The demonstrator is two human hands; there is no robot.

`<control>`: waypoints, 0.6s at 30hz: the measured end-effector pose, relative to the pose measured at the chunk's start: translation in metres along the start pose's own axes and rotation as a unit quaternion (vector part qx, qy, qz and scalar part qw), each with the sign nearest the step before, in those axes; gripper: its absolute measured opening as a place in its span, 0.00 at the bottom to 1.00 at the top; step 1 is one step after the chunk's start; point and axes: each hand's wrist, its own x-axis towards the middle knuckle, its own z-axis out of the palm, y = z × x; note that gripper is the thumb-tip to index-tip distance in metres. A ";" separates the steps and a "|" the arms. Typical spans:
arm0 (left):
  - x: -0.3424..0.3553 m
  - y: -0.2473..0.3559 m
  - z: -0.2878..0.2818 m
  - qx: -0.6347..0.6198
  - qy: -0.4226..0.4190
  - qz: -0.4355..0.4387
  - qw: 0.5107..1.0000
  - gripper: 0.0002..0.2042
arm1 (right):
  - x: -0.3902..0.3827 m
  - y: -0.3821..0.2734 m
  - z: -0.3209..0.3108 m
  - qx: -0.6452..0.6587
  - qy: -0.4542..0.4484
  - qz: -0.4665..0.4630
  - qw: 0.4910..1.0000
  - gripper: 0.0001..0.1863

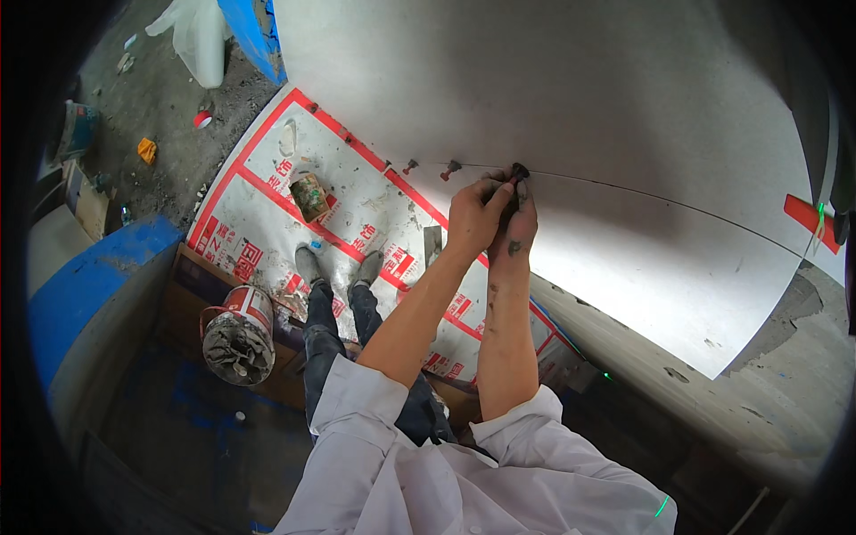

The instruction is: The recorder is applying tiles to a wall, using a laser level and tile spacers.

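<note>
Both my hands meet at the thin joint between two large pale wall tiles, the upper tile (526, 71) and the lower tile (660, 267). My left hand (474, 214) has its fingers closed around a small tile leveler (520, 173) with a black cap and a reddish stem. Beside it, my right hand (522, 218), smudged with grey, curls its fingers at the same piece. Its fingertips are partly hidden. To the left along the joint sit two similar tile levelers, one nearer (451, 169) and one farther off (410, 167).
I stand on red-and-white printed protective sheeting (267, 214). On it lies a small open box (309, 197). A bucket (248, 308) of dirty grey material stands left of my legs. A red wedge-shaped piece (810, 221) is at the right tile edge, by bare, rough wall (785, 312).
</note>
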 end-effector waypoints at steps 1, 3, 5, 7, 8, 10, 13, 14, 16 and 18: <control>0.001 0.001 -0.001 -0.001 -0.012 -0.014 1.000 0.17 | 0.003 0.000 -0.002 -0.013 -0.038 0.014 0.999 0.15; 0.002 0.002 0.001 -0.003 -0.025 -0.027 0.999 0.17 | 0.007 -0.005 -0.007 -0.028 -0.075 0.026 0.996 0.14; 0.001 0.002 -0.003 -0.016 -0.039 -0.038 0.998 0.17 | 0.001 -0.005 -0.004 -0.071 0.119 -0.009 0.990 0.13; 0.004 0.002 -0.005 -0.021 -0.051 -0.045 0.997 0.17 | -0.005 -0.007 0.006 -0.141 0.110 -0.066 0.982 0.12; 0.002 0.002 -0.007 -0.029 -0.067 -0.057 0.996 0.17 | -0.011 -0.008 0.013 -0.213 0.105 -0.125 0.963 0.12; 0.001 0.002 -0.006 -0.011 -0.054 -0.044 0.998 0.17 | -0.011 -0.007 0.020 -0.236 0.123 -0.138 0.954 0.12; 0.001 0.004 -0.006 0.005 -0.041 -0.031 0.999 0.18 | -0.011 -0.004 0.015 -0.205 0.115 -0.140 0.962 0.15; 0.000 0.004 -0.008 0.007 -0.042 -0.036 0.998 0.17 | -0.010 -0.002 0.013 -0.206 0.113 -0.139 0.962 0.15; 0.000 0.005 -0.006 -0.031 -0.032 -0.033 0.998 0.17 | -0.006 0.000 0.006 -0.141 0.072 -0.091 0.983 0.17; 0.000 0.007 -0.003 -0.054 -0.032 -0.035 0.997 0.17 | -0.002 0.002 -0.003 -0.124 0.057 -0.085 0.987 0.18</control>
